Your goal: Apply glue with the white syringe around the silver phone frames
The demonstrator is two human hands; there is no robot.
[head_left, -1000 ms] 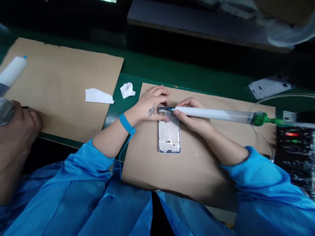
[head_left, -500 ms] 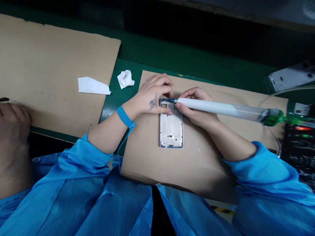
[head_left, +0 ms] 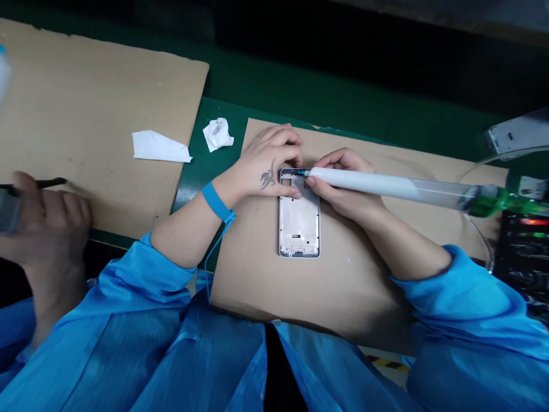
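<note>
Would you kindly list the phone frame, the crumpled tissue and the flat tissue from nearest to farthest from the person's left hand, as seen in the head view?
From the left hand:
1. Phone frame: touching, to its right, partly under it.
2. Crumpled tissue: to its upper left, on the green mat.
3. Flat tissue: farther left, on the cardboard.

A hand can pass over the cardboard sheet below the metal phone frame; from the right, the syringe barrel held in the right hand blocks the way to the frame.

Light: dim, even | glare: mild on metal phone frame | edges: wide-angle bowing, soft blur | background: dark
</note>
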